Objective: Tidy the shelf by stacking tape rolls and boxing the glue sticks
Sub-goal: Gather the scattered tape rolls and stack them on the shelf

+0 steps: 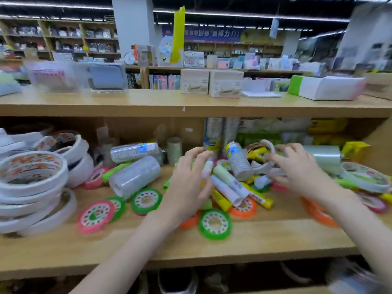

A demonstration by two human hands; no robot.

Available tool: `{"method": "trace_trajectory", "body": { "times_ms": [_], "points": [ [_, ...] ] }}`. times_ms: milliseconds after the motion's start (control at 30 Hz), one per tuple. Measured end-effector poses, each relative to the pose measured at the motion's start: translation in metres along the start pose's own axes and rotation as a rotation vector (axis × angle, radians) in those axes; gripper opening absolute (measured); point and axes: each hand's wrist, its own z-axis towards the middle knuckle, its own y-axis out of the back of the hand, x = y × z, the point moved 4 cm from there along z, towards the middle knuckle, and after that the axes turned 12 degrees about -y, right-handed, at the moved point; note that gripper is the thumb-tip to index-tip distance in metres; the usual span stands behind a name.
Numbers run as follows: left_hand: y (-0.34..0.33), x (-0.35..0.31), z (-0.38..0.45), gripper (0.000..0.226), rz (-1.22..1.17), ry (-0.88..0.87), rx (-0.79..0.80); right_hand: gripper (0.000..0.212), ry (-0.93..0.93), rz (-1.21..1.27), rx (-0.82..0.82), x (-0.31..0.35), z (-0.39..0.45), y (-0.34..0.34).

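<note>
On the wooden shelf (265,240) lies a jumble of glue sticks (228,184) and small coloured tape rolls, among them a green roll (214,227) and a pink roll (94,216). At the left stands a stack of large white tape rolls (31,179). My left hand (187,183) hovers over the middle of the pile and pinches a pale green glue stick (207,169). Just right of it, my right hand (299,168) reaches into the pile, its fingers curled on a white tape roll (264,164). The picture is blurred by motion.
Clear-wrapped tape packs (134,176) lie left of the pile and one (238,162) stands tilted in it. A pale green wide roll (322,158) sits at the right. The upper shelf board (148,102) overhangs closely, carrying white boxes (212,83).
</note>
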Motion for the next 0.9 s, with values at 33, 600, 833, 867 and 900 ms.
{"method": "trace_trajectory", "body": {
  "times_ms": [33,600,833,867,900],
  "points": [
    [-0.010,-0.006,0.009,0.044,-0.023,0.003,0.031,0.046,0.007,-0.004,-0.007,0.000,0.003,0.001],
    [-0.082,-0.050,0.073,0.045,0.189,-0.058,0.287,0.028,-0.055,0.640,-0.081,-0.101,-0.004,0.032],
    [-0.114,-0.058,0.102,0.034,0.356,-0.147,0.496,0.034,-0.187,0.885,-0.073,-0.142,-0.030,0.022],
    [-0.118,-0.057,0.105,0.035,0.393,-0.134,0.567,0.037,-0.159,0.874,-0.055,-0.144,-0.034,0.019],
    [-0.119,-0.056,0.108,0.036,0.401,-0.116,0.617,0.038,-0.124,0.854,-0.037,-0.143,-0.038,0.018]
  ]
}}
